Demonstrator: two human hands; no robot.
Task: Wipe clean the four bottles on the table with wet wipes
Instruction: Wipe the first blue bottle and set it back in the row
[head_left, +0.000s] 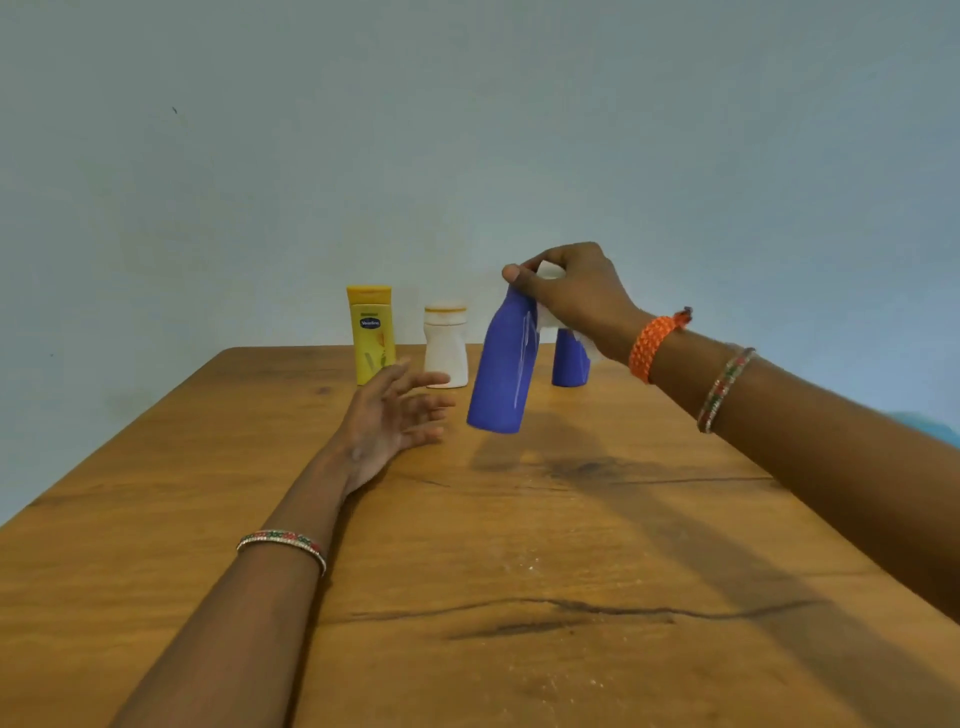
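Note:
My right hand (571, 296) grips the top of a tall blue bottle (501, 374), with a white wet wipe (548, 317) bunched between palm and bottle. The bottle hangs tilted above the wooden table (519, 571), its base off the surface. My left hand (389, 421) is open, fingers spread, palm turned toward the bottle's lower part, a small gap between them. At the table's far edge stand a yellow lotion bottle (370, 332), a white bottle (445, 348) and a second blue bottle (569, 364), partly hidden behind my right hand.
A plain pale wall rises right behind the table's far edge. A bit of blue object (930, 428) shows at the right border behind my right forearm. The table's left edge runs diagonally from the far left corner toward me.

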